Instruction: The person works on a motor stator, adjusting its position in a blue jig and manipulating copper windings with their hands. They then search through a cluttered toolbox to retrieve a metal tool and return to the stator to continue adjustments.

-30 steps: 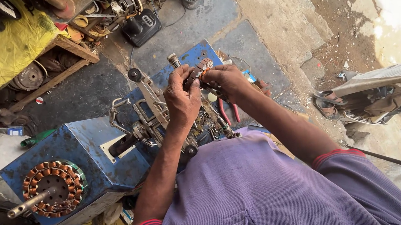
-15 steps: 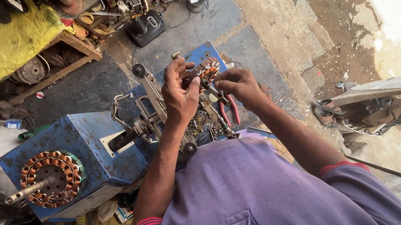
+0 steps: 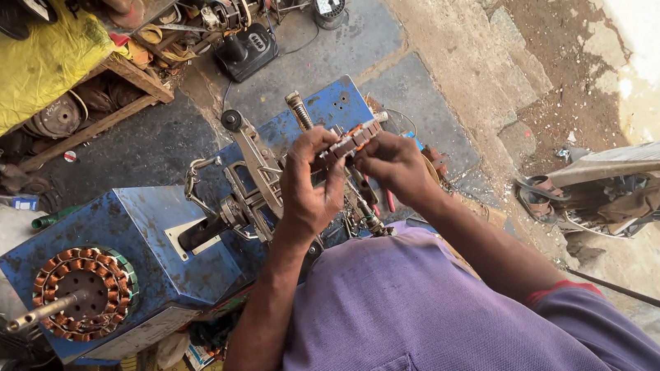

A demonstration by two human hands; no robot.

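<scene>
Pinching the wound stator (image 3: 353, 137) between left hand (image 3: 307, 186) and right hand (image 3: 396, 166), you hold something stiff, probably heavy; grip the steel edges, spare the fragile copper.

- One view only, from a camera worn on the person's head, looking almost straight down.
- The person's purple shirt (image 3: 437, 322) fills the bottom of the frame, very near the lens.
- Both forearms reach away from the camera toward the middle, where the left hand (image 3: 310, 188) and right hand (image 3: 396, 165) meet.
- Beyond the hands lie a blue machine (image 3: 147, 256) and the stone floor (image 3: 331, 53), farther off.
- The top of the frame shows ground ahead of the person; a bright sunlit patch lies at upper right.
</scene>
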